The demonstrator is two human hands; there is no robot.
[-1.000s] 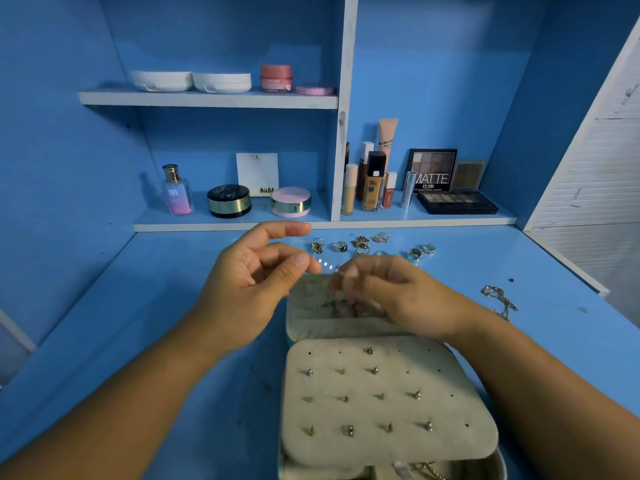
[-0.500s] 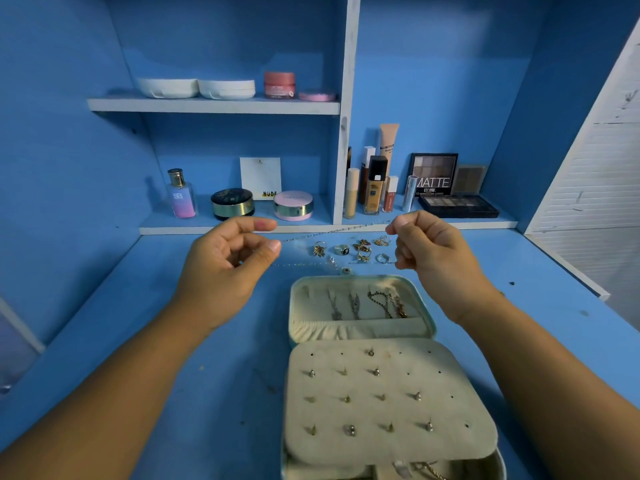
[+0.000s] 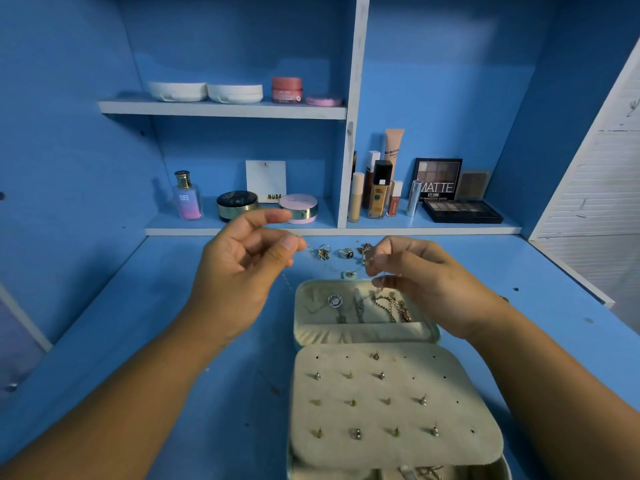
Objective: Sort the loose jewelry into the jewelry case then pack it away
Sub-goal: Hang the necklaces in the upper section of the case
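Note:
The open jewelry case (image 3: 367,336) lies on the blue desk, its lid section holding several hanging necklaces (image 3: 391,306) and a round pendant (image 3: 335,301). Its cream earring panel (image 3: 391,403) carries several studs. My left hand (image 3: 239,271) pinches one end of a thin chain (image 3: 325,263) between thumb and finger, above and left of the case. My right hand (image 3: 415,275) pinches the other end just over the lid's back edge. Loose rings (image 3: 345,252) lie on the desk behind the case.
On the low shelf behind stand a perfume bottle (image 3: 187,195), round compacts (image 3: 237,204), foundation bottles (image 3: 379,190) and eyeshadow palettes (image 3: 460,211). White dishes (image 3: 204,91) sit on the upper shelf. A white slatted panel (image 3: 595,202) borders the right side.
My hands spread apart and rose, stretching the thin chain, then came closer again and lower; my right hand now hovers over the lid's back edge. A round pendant now shows in the lid.

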